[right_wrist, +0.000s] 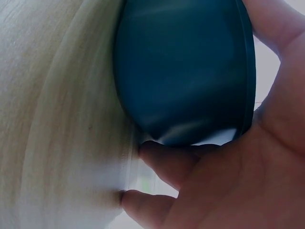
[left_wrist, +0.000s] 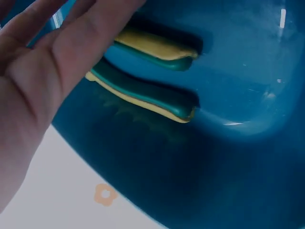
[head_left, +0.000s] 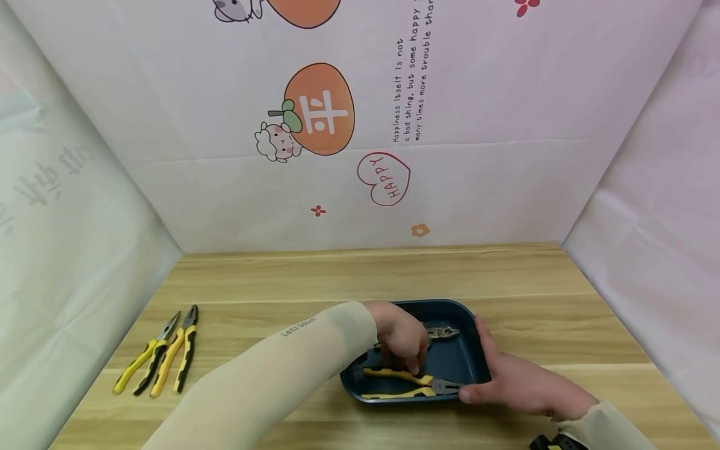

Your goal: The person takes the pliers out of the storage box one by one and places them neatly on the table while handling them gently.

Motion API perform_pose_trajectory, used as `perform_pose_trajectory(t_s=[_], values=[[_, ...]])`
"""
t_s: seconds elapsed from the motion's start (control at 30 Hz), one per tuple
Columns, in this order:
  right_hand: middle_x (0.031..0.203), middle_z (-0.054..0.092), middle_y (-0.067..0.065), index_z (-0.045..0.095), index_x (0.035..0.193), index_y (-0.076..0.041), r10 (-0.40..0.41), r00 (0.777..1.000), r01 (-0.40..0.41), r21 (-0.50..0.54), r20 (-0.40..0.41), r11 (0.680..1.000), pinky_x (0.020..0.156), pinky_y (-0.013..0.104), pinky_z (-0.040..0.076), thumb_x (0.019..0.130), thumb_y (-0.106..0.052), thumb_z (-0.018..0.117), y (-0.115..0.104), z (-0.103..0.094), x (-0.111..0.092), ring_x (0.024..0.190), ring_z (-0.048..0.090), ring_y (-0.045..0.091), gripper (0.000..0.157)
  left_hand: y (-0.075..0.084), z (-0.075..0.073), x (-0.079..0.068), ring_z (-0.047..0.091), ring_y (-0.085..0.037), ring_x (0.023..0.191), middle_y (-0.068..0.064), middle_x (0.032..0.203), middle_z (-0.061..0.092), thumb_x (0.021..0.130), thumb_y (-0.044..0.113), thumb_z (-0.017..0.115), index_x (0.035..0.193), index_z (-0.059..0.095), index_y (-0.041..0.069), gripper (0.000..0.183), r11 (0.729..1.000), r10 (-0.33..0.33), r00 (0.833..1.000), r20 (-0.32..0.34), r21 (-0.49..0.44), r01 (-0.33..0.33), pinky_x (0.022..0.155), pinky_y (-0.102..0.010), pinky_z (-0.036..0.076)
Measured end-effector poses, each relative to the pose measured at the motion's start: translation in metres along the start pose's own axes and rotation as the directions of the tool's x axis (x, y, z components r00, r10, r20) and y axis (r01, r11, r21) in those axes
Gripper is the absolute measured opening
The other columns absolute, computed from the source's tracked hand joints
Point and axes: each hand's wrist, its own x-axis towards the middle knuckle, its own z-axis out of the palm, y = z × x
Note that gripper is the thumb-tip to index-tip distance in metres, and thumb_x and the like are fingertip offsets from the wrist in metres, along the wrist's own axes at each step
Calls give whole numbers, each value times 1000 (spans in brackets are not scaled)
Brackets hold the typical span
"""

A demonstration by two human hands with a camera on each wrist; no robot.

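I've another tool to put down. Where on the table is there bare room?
A wide bare patch lies behind the left sleeve, between the two pairs of pliers at left and the tray. Another lies between the tray and back wall. Crowded: inside the tray, where the left hand is among other pliers; its right end, against the right hand.

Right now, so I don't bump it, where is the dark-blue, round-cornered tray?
In the head view, the tray sits right of centre on the wooden table, left hand inside it, right hand at its right end.
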Motion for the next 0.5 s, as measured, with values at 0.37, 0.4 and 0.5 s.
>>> perform_pose_trajectory(t_s=[0.37,0.4,0.5], values=[[123,59,29,-29,151,-5,-11,1000,11,-13,10,1000,92,47,45,88,-44,75,-2,-1,0,103,59,25,128,-7,2,2,66,-12,90,5,108,64,97,8,67,120,69,15,24,995,-35,998,60,93,30,80,-27,54],[124,59,29,-29,151,-5,-12,1000,12,-11,13,1000,93,48,45,89,-44,75,-2,-1,0,104,59,25,127,-8,2,1,66,-12,90,5,107,66,97,8,66,120,70,14,24,996,-38,997,66,81,32,80,-27,54],[122,61,27,-31,150,-6,-14,1000,14,-4,23,1000,95,53,44,90,-43,74,-2,-1,0,106,60,27,126,-8,2,-2,68,-13,90,3,103,70,98,7,64,120,71,13,24,998,-45,996,83,42,41,81,-28,55]])
